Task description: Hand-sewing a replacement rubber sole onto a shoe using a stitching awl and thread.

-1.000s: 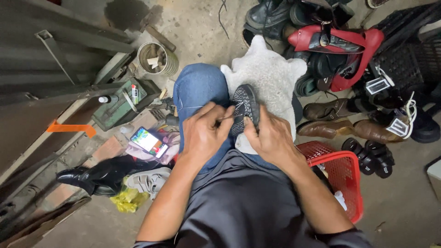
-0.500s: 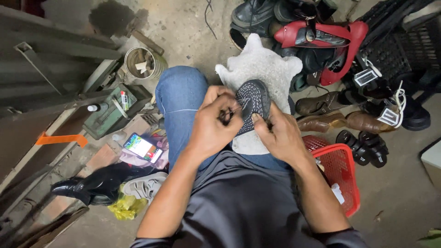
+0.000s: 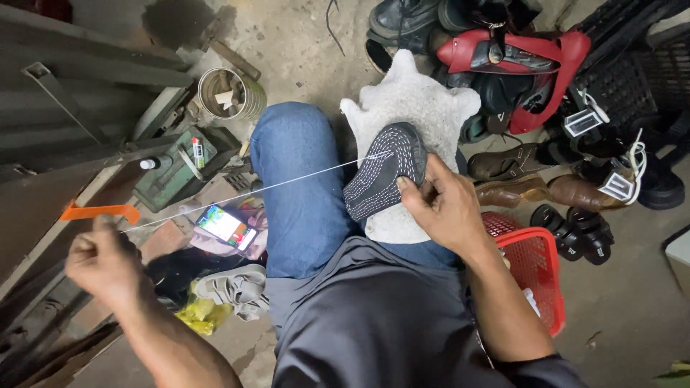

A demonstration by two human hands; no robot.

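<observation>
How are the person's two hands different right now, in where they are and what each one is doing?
The left hand is flung out to the side, closed in a fist on the white thread; the right hand stays over the lap, gripping the dark shoe sole. The left hand looks motion-blurred, the right hand sharp. The taut thread runs from one hand's work to the other's.

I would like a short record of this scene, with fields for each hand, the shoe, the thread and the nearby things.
left hand: left hand drawn out to the side, closed on the end of the thread
right hand: right hand holds the dark shoe on the lap
shoe: dark shoe sole up, white stitch lines, resting on a pale fleece pad
thread: white thread taut from shoe to left hand
nearby: red basket, phone, metal can, pile of shoes
</observation>
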